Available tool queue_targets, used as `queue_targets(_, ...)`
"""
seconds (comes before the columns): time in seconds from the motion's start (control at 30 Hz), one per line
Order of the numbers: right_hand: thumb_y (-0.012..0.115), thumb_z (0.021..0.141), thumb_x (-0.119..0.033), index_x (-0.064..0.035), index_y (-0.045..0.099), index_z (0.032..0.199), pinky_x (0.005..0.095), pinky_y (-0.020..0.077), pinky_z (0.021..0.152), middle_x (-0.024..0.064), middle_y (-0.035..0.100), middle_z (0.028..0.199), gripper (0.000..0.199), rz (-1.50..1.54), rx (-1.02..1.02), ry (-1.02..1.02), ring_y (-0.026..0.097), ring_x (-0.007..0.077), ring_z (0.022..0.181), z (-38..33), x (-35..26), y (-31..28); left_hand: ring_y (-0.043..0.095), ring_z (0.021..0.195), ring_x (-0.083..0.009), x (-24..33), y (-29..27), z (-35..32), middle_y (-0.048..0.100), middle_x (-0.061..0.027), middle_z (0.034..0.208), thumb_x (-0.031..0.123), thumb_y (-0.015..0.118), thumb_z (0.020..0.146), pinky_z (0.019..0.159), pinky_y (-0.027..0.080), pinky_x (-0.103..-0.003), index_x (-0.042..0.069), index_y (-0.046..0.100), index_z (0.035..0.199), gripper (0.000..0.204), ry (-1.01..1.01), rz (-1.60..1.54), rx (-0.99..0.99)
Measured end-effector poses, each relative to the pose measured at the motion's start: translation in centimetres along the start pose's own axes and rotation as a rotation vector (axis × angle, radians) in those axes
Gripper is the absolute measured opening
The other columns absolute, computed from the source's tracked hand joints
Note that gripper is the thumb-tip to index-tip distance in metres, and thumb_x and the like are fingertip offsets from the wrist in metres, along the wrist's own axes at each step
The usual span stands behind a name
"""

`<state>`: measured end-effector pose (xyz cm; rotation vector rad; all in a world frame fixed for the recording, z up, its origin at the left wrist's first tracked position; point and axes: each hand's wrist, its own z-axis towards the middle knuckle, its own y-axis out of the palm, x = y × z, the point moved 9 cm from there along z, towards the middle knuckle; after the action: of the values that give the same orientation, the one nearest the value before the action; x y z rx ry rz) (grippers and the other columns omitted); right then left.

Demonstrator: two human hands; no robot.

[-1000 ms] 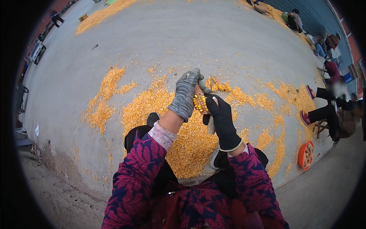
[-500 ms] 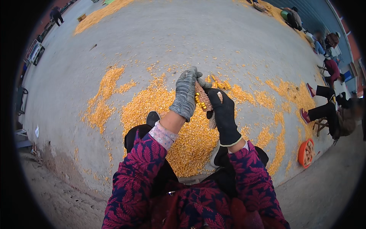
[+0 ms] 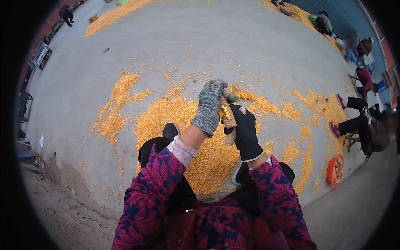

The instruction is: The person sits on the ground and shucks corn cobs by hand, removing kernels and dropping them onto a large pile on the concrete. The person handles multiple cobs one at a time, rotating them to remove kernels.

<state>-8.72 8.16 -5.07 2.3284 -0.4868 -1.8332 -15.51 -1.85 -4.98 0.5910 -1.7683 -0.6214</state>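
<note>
My left hand (image 3: 209,107), in a grey knitted glove, is closed around the upper part of a corn cob (image 3: 229,120). Most of that cob is stripped to its pinkish core, with a few yellow kernels along its left side. My right hand (image 3: 246,131), in a black glove, grips the cob from the right; some of its fingers are hidden. Below the held cob, a pale bare cob (image 3: 230,139) shows against the right glove. Under both hands spreads a heap of loose kernels (image 3: 212,171) between my feet. Just beyond them lie several partly kernelled cobs (image 3: 245,94).
At the right, an orange basin (image 3: 331,171) contains bare cobs. A person (image 3: 371,125) sits beside it, and others sit farther back along the wall. More kernels (image 3: 112,110) lie scattered over the concrete at left. A person (image 3: 65,14) bends at the far left.
Both hands and the cob have shifted slightly right and down in view. The cob has turned to stand more upright. My right fingers have moved lower along it.
</note>
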Motion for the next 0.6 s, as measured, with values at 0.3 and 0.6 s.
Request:
queue_targets(0.3, 0.059, 0.085, -0.024, -0.0005, 0.061, 0.093, 0.0222, 0.0393, 0.044, 0.0, 0.056, 0.066, 0.025, -0.575, 0.026, -0.362, 0.052, 0.006, 0.054, -1.8, -3.6, 2.7, 0.061, 0.064, -0.0226, -0.8, -0.3, -0.4, 0.057, -0.0078, 0.066, 0.016, 0.054, 0.088, 0.064, 0.052, -0.034, 0.002, 0.053, 0.096, 0.016, -0.061, -0.027, -0.027)
queue_targets(0.6, 0.053, 0.086, -0.019, 0.0002, 0.061, 0.092, 0.0235, 0.0439, 0.059, 0.0012, 0.06, 0.073, 0.021, -0.357, 0.069, -0.41, 0.055, 0.01, 0.063, 0.2, -2.5, 0.2, 0.061, 0.07, -0.0192, -0.7, -0.4, 0.2, 0.055, -0.005, 0.069, 0.023, 0.054, 0.088, 0.068, 0.05, -0.03, 0.004, 0.053, 0.096, 0.02, -0.014, 0.078, -0.011)
